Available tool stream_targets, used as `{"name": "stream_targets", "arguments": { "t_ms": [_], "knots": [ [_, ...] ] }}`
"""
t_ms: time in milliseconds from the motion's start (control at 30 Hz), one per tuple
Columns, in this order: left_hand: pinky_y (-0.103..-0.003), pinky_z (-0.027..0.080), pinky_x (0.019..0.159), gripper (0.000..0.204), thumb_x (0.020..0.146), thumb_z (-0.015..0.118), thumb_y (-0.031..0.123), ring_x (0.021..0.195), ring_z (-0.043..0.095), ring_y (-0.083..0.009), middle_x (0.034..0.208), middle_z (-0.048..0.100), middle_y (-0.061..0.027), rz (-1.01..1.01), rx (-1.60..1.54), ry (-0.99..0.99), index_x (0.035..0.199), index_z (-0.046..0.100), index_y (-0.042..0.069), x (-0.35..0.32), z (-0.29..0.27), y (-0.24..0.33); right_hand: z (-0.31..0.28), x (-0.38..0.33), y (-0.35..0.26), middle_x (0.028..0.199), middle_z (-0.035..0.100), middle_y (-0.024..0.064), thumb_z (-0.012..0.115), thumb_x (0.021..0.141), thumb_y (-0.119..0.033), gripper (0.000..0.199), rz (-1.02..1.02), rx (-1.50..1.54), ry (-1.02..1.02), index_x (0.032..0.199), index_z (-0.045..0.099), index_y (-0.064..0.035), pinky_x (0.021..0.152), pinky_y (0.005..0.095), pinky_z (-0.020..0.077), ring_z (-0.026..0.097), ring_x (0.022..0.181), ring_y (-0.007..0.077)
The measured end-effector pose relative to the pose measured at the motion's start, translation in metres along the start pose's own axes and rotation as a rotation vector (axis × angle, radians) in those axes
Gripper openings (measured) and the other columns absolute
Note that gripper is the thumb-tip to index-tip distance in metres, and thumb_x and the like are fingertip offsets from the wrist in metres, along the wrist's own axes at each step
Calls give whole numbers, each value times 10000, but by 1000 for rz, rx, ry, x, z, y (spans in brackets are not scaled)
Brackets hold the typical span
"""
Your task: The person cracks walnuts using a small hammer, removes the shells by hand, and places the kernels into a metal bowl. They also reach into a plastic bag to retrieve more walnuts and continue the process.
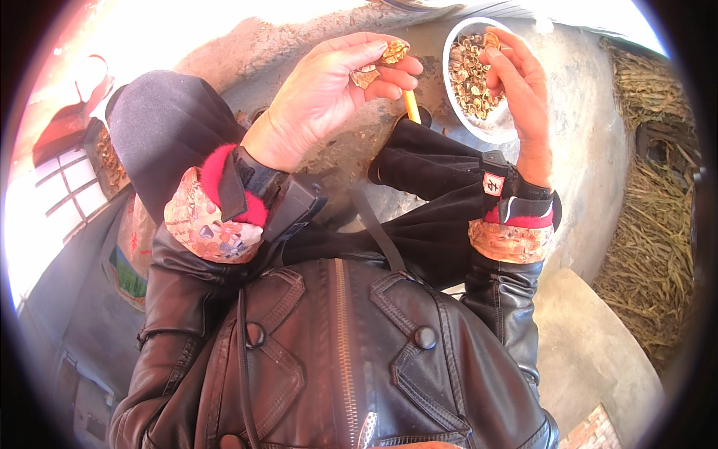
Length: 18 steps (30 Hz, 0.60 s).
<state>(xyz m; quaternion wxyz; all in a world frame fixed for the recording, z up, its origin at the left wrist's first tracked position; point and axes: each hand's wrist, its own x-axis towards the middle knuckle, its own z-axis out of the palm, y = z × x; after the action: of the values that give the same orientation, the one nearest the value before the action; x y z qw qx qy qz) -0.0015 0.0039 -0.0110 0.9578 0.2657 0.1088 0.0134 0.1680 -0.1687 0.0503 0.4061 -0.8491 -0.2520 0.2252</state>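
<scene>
Your left hand (329, 90) pinches a cracked walnut (381, 61), right hand (516, 75) grips a shell piece (491, 39) over the white bowl (479, 127) — loose fragments could slip from either hold and miss it.

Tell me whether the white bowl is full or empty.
Partly full: the white bowl holds a heap of brown walnut shell pieces, with bare white wall near its lower rim. The right hand reaches into it.

1. The left hand (321, 93) is raised palm-up, its fingers (389, 71) curled inward and pinched closed.
2. The right hand (520, 86) reaches forward, fingers bent downward and gathered at the tips.
3. Both forearms rise from the lower edge, wrists well apart.
</scene>
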Motion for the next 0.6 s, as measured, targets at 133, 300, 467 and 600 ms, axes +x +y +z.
{"name": "stream_targets", "arguments": {
  "t_ms": [133,300,467,600],
  "knots": [
    [-260,549,744,310,951,463,115,879,654,-204,1107,613,-209,0,-24,-7,1197,515,-66,0,-1,-2,7,3,8,1015,646,43,642,848,-170,366,-301,-671,304,1179,577,-28,876,280,452,600,988,165],
    [-283,543,778,281,951,469,123,930,636,-194,1125,602,-176,19,-29,-8,1167,521,-49,4,0,-7,43,-13,-11,942,655,84,717,751,-194,273,-365,-57,-73,990,658,-76,753,296,500,646,857,202],
    [-302,532,812,264,951,476,134,957,612,-173,1063,611,-114,30,-48,-55,1149,525,-34,10,1,-12,55,-17,-28,887,645,78,692,757,-146,203,-405,-56,-66,943,664,-70,684,286,524,662,784,188],
    [-286,529,794,236,950,490,151,915,612,-155,1027,613,-83,51,-15,-5,1098,559,-19,9,5,-15,52,-18,-29,888,642,75,680,755,-101,206,-426,-96,-75,958,670,-70,720,276,504,646,812,180]
  ]
}}
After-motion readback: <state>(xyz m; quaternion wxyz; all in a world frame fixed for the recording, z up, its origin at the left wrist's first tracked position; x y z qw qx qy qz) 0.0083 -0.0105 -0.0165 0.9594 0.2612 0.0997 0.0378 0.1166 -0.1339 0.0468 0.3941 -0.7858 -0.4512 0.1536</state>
